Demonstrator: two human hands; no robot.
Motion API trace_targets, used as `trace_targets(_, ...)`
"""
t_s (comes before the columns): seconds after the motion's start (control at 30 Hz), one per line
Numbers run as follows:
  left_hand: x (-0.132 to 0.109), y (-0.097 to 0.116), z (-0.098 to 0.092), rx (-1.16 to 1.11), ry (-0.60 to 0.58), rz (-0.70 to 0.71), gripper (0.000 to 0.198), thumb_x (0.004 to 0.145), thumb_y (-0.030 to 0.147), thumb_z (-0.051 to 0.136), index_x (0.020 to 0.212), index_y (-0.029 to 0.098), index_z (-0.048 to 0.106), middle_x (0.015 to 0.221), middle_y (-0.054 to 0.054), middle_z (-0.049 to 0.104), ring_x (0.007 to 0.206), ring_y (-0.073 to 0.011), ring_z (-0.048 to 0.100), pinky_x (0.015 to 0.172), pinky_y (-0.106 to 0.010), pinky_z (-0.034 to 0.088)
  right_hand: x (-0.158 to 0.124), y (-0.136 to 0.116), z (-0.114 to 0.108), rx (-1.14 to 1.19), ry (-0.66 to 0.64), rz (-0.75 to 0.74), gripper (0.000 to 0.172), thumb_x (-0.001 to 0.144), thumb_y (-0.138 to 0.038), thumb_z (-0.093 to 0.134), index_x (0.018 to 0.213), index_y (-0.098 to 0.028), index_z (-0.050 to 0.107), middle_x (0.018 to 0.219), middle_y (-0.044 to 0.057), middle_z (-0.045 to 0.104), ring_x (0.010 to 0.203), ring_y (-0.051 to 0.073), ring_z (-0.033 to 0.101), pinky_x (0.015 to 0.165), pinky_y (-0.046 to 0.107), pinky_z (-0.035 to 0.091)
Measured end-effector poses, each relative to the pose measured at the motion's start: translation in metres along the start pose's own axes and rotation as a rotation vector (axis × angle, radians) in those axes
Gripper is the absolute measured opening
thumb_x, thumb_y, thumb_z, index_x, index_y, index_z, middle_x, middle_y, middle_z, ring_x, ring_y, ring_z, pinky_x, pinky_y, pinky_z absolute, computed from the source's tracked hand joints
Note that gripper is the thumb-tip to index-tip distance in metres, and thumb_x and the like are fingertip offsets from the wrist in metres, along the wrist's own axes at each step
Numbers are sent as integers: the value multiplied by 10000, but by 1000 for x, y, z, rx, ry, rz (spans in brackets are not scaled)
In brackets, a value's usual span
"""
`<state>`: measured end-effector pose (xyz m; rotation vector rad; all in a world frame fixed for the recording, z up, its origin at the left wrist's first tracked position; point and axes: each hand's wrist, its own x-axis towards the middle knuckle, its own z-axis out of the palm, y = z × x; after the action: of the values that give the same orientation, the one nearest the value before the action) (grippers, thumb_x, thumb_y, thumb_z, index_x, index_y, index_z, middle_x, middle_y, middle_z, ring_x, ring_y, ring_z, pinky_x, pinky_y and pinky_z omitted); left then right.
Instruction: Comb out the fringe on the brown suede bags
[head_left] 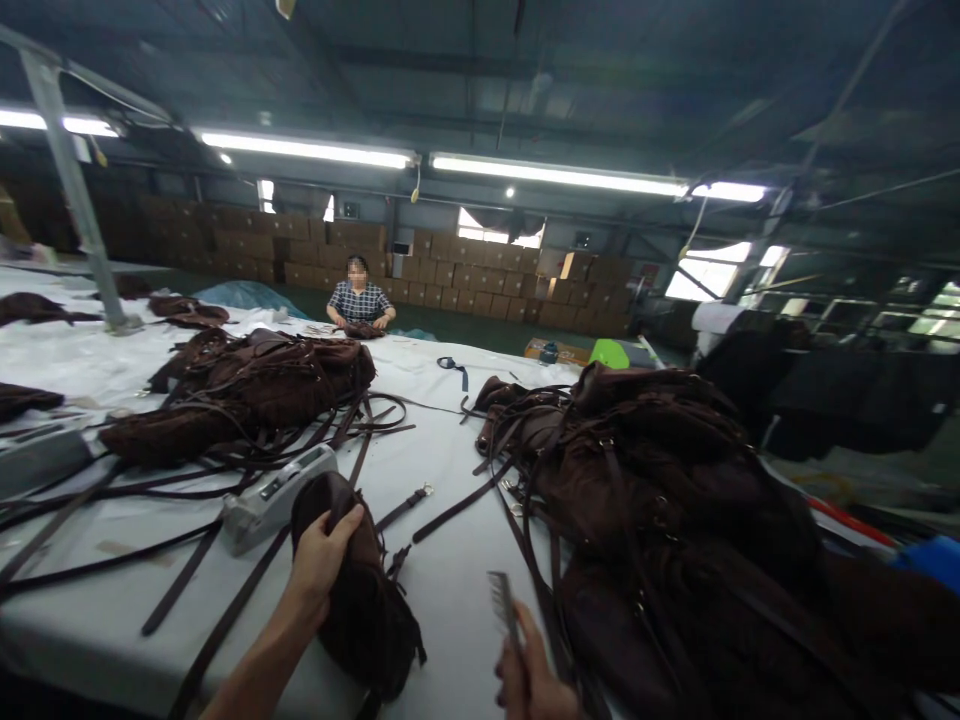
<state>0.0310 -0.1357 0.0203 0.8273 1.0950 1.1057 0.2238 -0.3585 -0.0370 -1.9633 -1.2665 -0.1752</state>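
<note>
My left hand (322, 565) grips a dark brown bag (367, 610), thumb on top near its upper end. The bag is tilted over the near part of the white-covered table (450, 620), and a small buckle strap hangs from its side. In my right hand (532, 670) is a small comb (501, 605), its teeth pointing left and up. It is held apart from the bag, a little to the right of it. Just left of the bag stands a grey tape dispenser (277, 495). A loose strap with a metal buckle (405, 507) lies behind the bag.
Piles of dark brown bags lie on the right (675, 490) and at the left (277, 380), their straps trailing across the table. A metal post (75, 190) rises at the far left. Across the table sits a person (360, 300) handling a brown piece. Cartons (465, 280) line the back.
</note>
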Motion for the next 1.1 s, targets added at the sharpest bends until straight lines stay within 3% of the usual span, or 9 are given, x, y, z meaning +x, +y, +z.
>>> trace_targets(0.17, -23, -8, 17, 18, -60, 35, 430, 687, 385, 759, 975, 88, 641, 773, -82, 699, 619, -181, 647, 570, -266, 533, 2, -88, 67, -14, 105, -457, 543, 925, -141, 349, 1456, -62, 269, 814, 100, 706, 496, 147, 630, 473, 218, 508)
trace_targets(0.3, -30, 9, -2, -108, 53, 29, 297, 741, 252, 699, 986, 97, 633, 770, -83, 697, 657, -185, 665, 633, -286, 560, -7, -54, 104, -346, -123, -452, 669, 737, 48, 474, 1392, -68, 407, 641, 53, 669, 461, 164, 619, 457, 226, 500)
trace_targets(0.43, -27, 32, -32, -184, 178, 42, 224, 741, 189, 674, 948, 109, 648, 723, -76, 689, 622, -186, 666, 615, -287, 568, -5, 27, 82, -592, -533, -29, 710, 648, 113, 445, 1297, -154, 551, 639, 76, 698, 584, 239, 690, 524, 259, 531)
trace_targets(0.57, -26, 33, -38, -201, 236, 79, 196, 749, 199, 667, 929, 123, 651, 708, -58, 682, 622, -179, 666, 627, -279, 572, 11, 52, 28, -350, -419, 258, 512, 886, -61, 279, 1355, -99, 481, 766, 117, 724, 737, 223, 709, 596, 251, 532)
trace_targets(0.67, -36, 14, -22, -128, 197, 89, 307, 731, 287, 710, 985, 124, 655, 766, -61, 689, 657, -183, 669, 602, -257, 566, 9, 6, 24, -156, -210, 136, 497, 964, -214, 222, 1424, -96, 371, 709, 71, 702, 582, 170, 673, 510, 215, 496)
trace_targets(0.83, -62, -1, 1, -283, 80, 71, 411, 668, 338, 773, 1009, 143, 652, 785, -45, 697, 693, -195, 682, 672, -288, 579, -20, -72, 87, -255, -41, -422, 624, 795, -61, 414, 1416, -60, 362, 571, 26, 612, 405, 148, 560, 406, 213, 426)
trace_targets(0.93, -72, 19, -9, -333, 131, 113, 379, 679, 327, 769, 1005, 164, 667, 765, -24, 701, 714, -193, 688, 733, -298, 580, -24, -48, 99, -449, -216, -389, 706, 632, 35, 495, 1327, -90, 496, 567, 41, 630, 428, 175, 596, 399, 213, 424)
trace_targets(1.03, -74, 45, -28, -332, 246, 149, 306, 722, 314, 734, 997, 192, 675, 737, -3, 699, 710, -186, 689, 759, -305, 582, -11, 10, 72, -608, -466, -118, 697, 619, 106, 451, 1270, -119, 560, 587, 71, 671, 541, 216, 671, 482, 227, 487)
trace_targets(1.1, -73, 57, -36, -305, 319, 188, 289, 735, 305, 719, 1002, 203, 675, 730, 4, 698, 712, -188, 689, 761, -312, 585, 2, 40, 45, -589, -485, 76, 663, 690, 107, 382, 1297, -111, 538, 609, 85, 686, 602, 223, 692, 530, 243, 509)
